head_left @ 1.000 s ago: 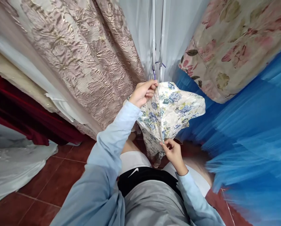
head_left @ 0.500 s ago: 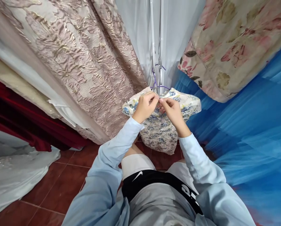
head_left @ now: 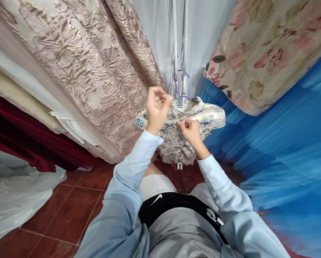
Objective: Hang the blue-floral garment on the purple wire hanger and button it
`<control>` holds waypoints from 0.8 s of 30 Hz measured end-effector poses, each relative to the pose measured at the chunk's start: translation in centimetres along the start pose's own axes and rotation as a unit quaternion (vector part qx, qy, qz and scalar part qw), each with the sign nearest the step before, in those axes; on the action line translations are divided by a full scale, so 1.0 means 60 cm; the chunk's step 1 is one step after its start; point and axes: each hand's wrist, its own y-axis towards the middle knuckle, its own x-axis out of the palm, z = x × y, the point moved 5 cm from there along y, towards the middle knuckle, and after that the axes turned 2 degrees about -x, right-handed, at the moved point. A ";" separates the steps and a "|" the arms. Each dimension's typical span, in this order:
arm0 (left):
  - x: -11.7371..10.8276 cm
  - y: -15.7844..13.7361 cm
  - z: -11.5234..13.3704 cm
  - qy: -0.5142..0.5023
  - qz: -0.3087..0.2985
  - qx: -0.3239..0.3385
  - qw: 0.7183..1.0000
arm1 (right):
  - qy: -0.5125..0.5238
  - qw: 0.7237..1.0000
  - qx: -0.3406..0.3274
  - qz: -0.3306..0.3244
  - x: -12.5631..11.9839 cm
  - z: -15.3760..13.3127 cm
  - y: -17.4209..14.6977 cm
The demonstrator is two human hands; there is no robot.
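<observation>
Floral garment (head_left: 173, 146), hung from the purple hanger (head_left: 186, 97), has the left hand (head_left: 157, 110) newly risen, its grip too blurred to tell; the right hand (head_left: 190, 132), now separate, pinches the garment's centre, which should steady it.

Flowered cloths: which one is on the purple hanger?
The small white garment with blue flowers, at the right hand; the purple hanger shows at its neck. The beige cloth at upper right and shiny pink cloth show no hanger.
</observation>
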 end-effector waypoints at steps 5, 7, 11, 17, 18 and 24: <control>-0.158 0.062 -0.064 -0.049 0.155 -0.064 0.985 | -0.073 0.995 0.041 -0.049 0.007 0.058 -0.064; -0.224 0.058 -0.106 -0.033 0.186 -0.128 0.974 | -0.072 0.994 0.048 -0.071 0.019 0.066 -0.086; -0.282 -0.019 -0.170 0.017 0.156 -0.214 0.964 | -0.090 0.987 0.043 -0.122 0.058 0.065 -0.104; -0.195 -0.213 -0.224 -0.047 0.113 -0.395 0.910 | -0.155 0.972 0.092 -0.151 0.059 0.115 -0.133; -0.170 -0.234 -0.219 -0.060 0.099 -0.405 0.907 | -0.160 0.969 0.104 -0.156 0.050 0.128 -0.143; -0.008 -0.252 -0.093 -0.138 -0.103 -0.339 0.925 | -0.170 0.965 0.135 -0.146 -0.026 0.141 -0.186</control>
